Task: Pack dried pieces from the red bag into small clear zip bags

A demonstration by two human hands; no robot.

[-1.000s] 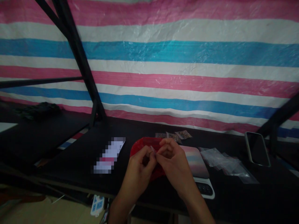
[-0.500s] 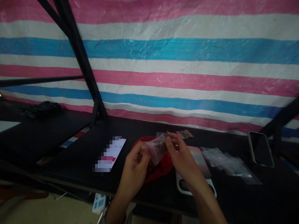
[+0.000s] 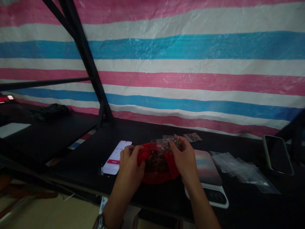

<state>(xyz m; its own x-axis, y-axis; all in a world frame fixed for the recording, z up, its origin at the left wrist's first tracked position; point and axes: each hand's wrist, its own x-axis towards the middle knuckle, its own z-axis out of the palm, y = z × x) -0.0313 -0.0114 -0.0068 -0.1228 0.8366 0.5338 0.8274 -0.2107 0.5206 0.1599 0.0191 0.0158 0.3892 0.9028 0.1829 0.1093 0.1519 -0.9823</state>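
A red bag stands open on the black table, with dry brown bits inside. My left hand is closed on the bag's left rim. Above the back right of the bag, my right hand pinches a small clear zip bag that has some brown bits in it. Just right of the red bag, partly behind my right forearm, lies a flat white-edged device with a shiny plate and a dark oval panel. Behind my right hand rests another small filled bag.
Several clear flat bags overlap on the right. A phone is beyond them, and a lit phone lies left of my left hand. A black frame post rises at the left, before a striped plastic sheet.
My left hand has let go of the clear zip bag and moved left onto the red bag's rim. My right hand still holds the zip bag. The view has shifted slightly.
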